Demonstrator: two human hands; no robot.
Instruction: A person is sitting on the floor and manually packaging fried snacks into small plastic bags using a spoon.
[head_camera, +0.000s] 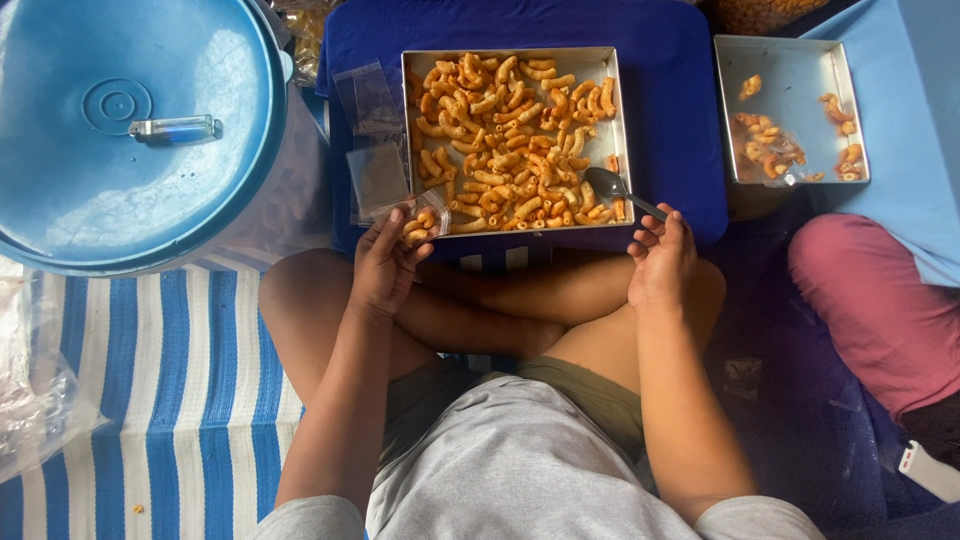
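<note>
A square metal tray (613, 110) full of orange macaroni snacks (510, 135) rests on a dark blue stool (670, 90) in front of my crossed legs. My left hand (385, 262) grips a small clear plastic bag (425, 220) with a few macaroni pieces in it, at the tray's near left corner. My right hand (660, 260) hovers at the near right corner, fingers loosely curled and holding nothing. Just beyond it, a dark spoon (612, 186) lies in the tray, with its handle over the rim.
Empty clear bags (372, 140) lie left of the tray. A big blue lid (120, 130) with a lighter (175, 128) on it is far left. A second, nearly empty tray (795, 70) and another person's pink-clad leg (880, 310) are at right. A striped mat (170, 400) covers the floor.
</note>
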